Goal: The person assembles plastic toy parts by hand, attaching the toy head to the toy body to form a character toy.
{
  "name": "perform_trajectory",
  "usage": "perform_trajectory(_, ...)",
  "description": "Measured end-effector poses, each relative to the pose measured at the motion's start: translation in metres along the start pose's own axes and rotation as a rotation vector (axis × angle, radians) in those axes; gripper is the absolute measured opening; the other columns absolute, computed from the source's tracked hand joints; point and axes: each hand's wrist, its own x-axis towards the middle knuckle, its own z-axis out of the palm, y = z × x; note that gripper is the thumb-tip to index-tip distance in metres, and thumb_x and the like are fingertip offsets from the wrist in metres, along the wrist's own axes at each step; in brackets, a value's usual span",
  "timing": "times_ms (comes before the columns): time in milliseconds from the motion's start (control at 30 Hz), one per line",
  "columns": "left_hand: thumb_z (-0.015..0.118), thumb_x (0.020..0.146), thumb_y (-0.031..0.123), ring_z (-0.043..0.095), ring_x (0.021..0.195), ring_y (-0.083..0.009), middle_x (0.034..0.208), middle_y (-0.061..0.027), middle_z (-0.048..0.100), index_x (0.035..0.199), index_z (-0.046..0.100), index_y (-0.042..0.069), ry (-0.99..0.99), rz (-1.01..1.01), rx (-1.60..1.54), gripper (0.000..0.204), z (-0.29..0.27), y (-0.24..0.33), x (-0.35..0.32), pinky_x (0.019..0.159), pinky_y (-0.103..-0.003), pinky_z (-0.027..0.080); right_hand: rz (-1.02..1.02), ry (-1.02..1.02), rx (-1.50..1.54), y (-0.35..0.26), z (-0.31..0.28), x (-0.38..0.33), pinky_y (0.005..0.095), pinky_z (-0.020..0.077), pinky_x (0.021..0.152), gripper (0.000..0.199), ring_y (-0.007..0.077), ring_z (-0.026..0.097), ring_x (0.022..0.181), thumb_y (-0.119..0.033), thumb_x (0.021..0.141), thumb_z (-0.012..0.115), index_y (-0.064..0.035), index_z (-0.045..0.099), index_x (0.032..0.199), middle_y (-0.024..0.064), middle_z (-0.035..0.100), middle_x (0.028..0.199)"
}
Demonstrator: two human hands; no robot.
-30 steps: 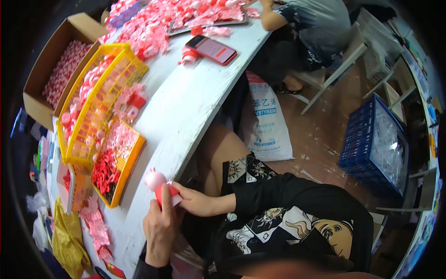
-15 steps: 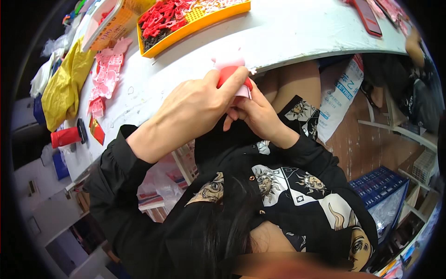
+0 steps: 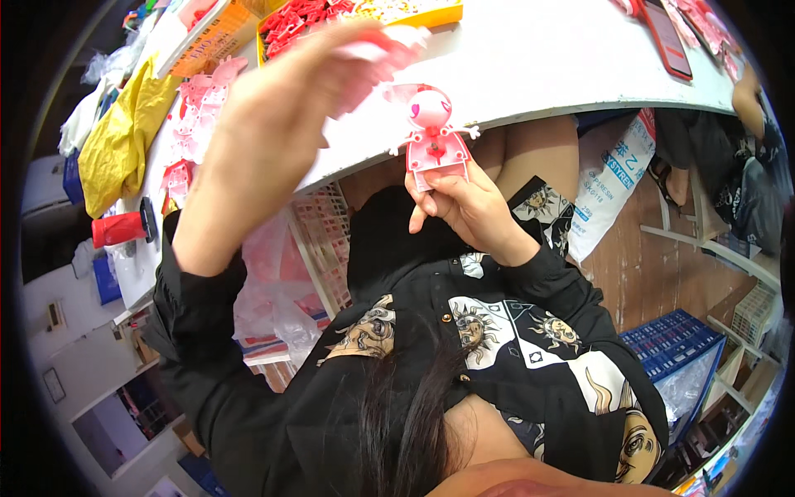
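My right hand (image 3: 474, 203) grips the lower end of a pink plastic toy figure (image 3: 431, 150) at the table's near edge. The figure has a round whitish head with magenta marks and small white hands out to the sides. Its body faces up as an open pink shell, with small parts in its middle. Raised to the left of it, my left hand (image 3: 269, 124) is smeared by motion. A pink plastic piece (image 3: 368, 73) is at its fingers, apart from the figure; its exact shape is blurred.
Behind my left hand stands a yellow tray (image 3: 447, 15) with red and pale small parts. Pink molded pieces (image 3: 195, 116), a yellow bag (image 3: 124, 157) and a red cylinder (image 3: 118, 231) lie left. A red-edged phone (image 3: 665, 41) lies far right; a white sack (image 3: 609, 190) stands below, near another person.
My left hand has come away from the figure, up and to the left, with a pink piece. The right hand has kept its hold, and the figure's open body now shows.
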Motion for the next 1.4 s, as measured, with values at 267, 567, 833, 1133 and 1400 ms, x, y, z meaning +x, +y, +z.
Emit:
perform_trajectory(267, 0.051, 0.096, 0.024, 0.045, 0.054, -0.0046, 0.070, -0.0003, 0.059, 0.112, 0.060, 0.004, 0.314, -0.664, -0.434, 0.027, 0.027, -0.099, -0.062, 0.052, -0.019, 0.037, 0.075, -0.004, 0.117, 0.003, 0.014, -0.020, 0.0483, 0.0547, 0.082, 0.039, 0.0145, 0.057, 0.074, -0.009, 0.095, 0.046, -0.0014, 0.032, 0.131, 0.0134, 0.051, 0.094)
perform_trajectory(567, 0.065, 0.074, 0.009, 0.051, 0.094, -0.0278, 0.098, -0.0132, 0.055, 0.102, 0.064, 0.007, 0.140, 0.087, 0.139, 0.028, 0.040, -0.025, -0.043, 0.087, -0.037, 0.041, 0.198, -0.028, 0.111, 0.022, 0.005, -0.026, 0.0517, 0.0509, 0.088, 0.053, 0.0160, 0.057, 0.080, -0.007, 0.097, 0.041, -0.0140, 0.014, 0.142, 0.0117, 0.050, 0.098)
perform_trajectory(833, 0.068, 0.073, 0.014, 0.049, 0.090, -0.0279, 0.095, -0.0122, 0.051, 0.098, 0.063, 0.005, 0.072, 0.102, 0.198, 0.026, 0.055, -0.032, -0.037, 0.083, -0.037, 0.040, 0.180, 0.018, 0.038, 0.021, 0.010, -0.022, 0.0508, 0.0514, 0.088, 0.046, 0.0144, 0.057, 0.081, -0.009, 0.098, 0.039, -0.0129, 0.018, 0.140, 0.0095, 0.050, 0.099)
perform_trajectory(1133, 0.070, 0.074, 0.014, 0.048, 0.104, -0.0275, 0.105, -0.0120, 0.053, 0.102, 0.062, 0.005, 0.062, 0.067, 0.256, 0.030, 0.052, -0.032, -0.047, 0.091, -0.036, 0.037, 0.201, -0.014, 0.093, 0.022, 0.013, -0.020, 0.0503, 0.0523, 0.087, 0.048, 0.0152, 0.057, 0.081, -0.008, 0.097, 0.040, -0.0121, 0.018, 0.140, 0.0101, 0.049, 0.099)
perform_trajectory(1400, 0.072, 0.074, 0.023, 0.050, 0.104, -0.0265, 0.117, -0.0119, 0.055, 0.109, 0.066, 0.008, 0.198, 0.049, 0.295, 0.039, 0.035, -0.032, -0.063, 0.091, -0.037, 0.038, 0.178, 0.062, 0.076, 0.022, 0.009, -0.022, 0.0524, 0.0527, 0.084, 0.047, 0.0169, 0.056, 0.077, -0.006, 0.093, 0.044, -0.0068, 0.025, 0.137, 0.0148, 0.052, 0.099)
